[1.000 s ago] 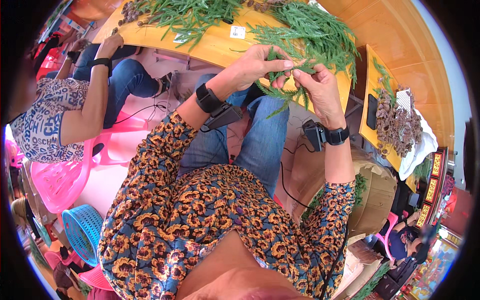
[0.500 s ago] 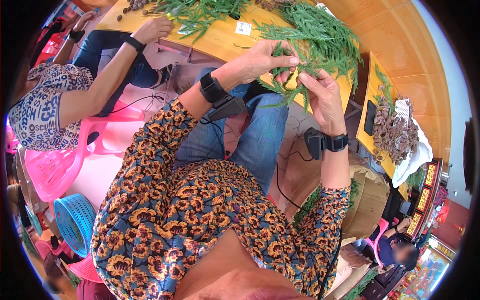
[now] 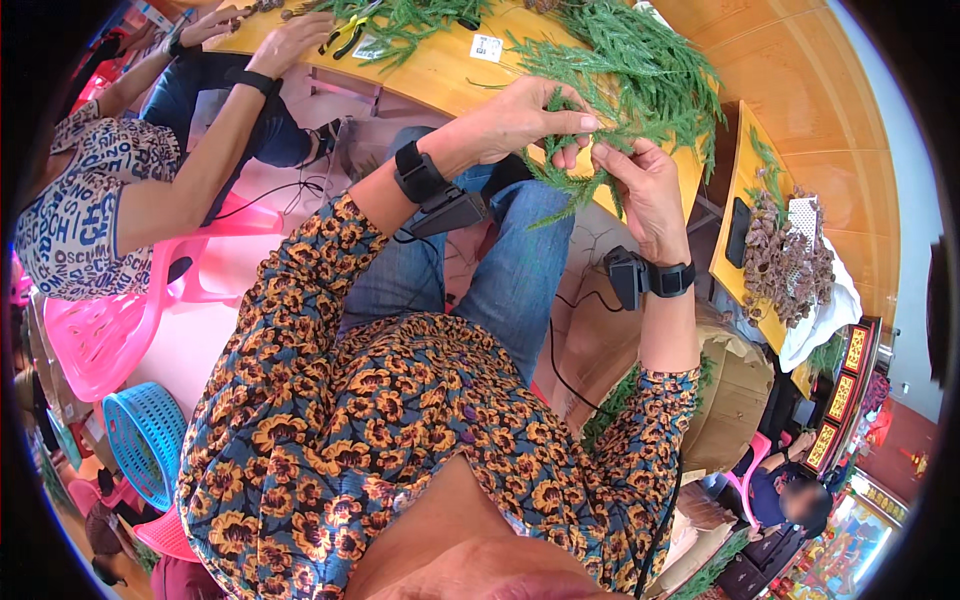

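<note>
Over the near edge of the table, my left hand [image 3: 530,122] pinches a green needle-leaved sprig [image 3: 562,188] between thumb and fingers. From the other side my right hand [image 3: 645,188] is closed on the same sprig, its thumb and forefinger almost meeting the left thumb. Thin fronds hang down between and below both hands. What exactly the fingertips pinch is too small to make out. Just beyond my hands lies a large heap of similar green sprigs [image 3: 650,75], overlapping the held one from view.
A co-worker's hands [image 3: 285,48] are at the table's left part, near yellow-and-black pliers [image 3: 350,32]. Brown pine cones [image 3: 790,265] lie on a side table at right. Below stand a cardboard box [image 3: 735,410], a blue basket [image 3: 145,445] and a pink chair [image 3: 100,335].
My hands stay nearly in place on the sprig, shifting only slightly. The co-worker's near hand has moved left, away from the pliers, and the other hand has come down to the table.
</note>
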Action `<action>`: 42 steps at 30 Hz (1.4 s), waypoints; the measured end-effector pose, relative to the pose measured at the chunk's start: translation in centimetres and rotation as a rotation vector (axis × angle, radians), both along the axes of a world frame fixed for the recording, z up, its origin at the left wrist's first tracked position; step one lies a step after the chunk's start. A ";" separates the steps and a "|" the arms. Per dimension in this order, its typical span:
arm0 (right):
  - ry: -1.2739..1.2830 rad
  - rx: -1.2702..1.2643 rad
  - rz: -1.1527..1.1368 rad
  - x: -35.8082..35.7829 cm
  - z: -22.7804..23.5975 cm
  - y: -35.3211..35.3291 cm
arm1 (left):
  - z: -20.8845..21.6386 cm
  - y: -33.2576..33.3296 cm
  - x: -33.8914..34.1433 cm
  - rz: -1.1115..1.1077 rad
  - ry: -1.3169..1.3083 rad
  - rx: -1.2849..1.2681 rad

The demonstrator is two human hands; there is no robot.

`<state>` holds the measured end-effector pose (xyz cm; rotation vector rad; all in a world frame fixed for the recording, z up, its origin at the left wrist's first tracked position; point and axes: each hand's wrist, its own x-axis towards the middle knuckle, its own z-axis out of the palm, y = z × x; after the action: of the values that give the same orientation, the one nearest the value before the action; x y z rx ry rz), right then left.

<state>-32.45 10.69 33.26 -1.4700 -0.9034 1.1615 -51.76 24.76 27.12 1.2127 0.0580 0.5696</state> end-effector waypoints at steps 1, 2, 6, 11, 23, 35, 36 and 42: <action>-0.023 0.058 -0.006 -0.4 -0.1 0.1 | -0.2 -0.1 0.2 0.011 -0.010 -0.051; -0.048 0.116 -0.014 -0.8 -0.2 0.1 | -0.2 -0.3 0.3 0.022 -0.020 -0.102; -0.060 0.215 -0.004 -0.8 -0.3 -0.1 | -0.3 -0.1 0.4 0.019 -0.019 -0.147; 0.058 0.174 0.068 0.5 -0.8 -0.2 | -0.5 -0.3 0.3 -0.038 -0.106 -0.175; 0.292 -0.018 0.308 0.4 0.6 -0.3 | 0.5 -0.7 -0.5 -0.103 -0.152 -0.011; -0.356 -0.159 0.341 -0.7 2.7 -0.6 | -0.3 0.0 -0.7 -0.083 -0.052 0.187; -0.356 -0.159 0.340 -0.7 2.6 -0.4 | -0.6 0.0 -0.5 -0.084 -0.052 0.187; -1.034 -0.074 0.403 -0.5 2.9 0.2 | -0.4 -0.5 0.1 0.122 0.103 0.235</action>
<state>-32.91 10.91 36.20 -2.0310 -1.9329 0.6379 -51.69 24.24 26.74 1.4744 0.1572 0.6328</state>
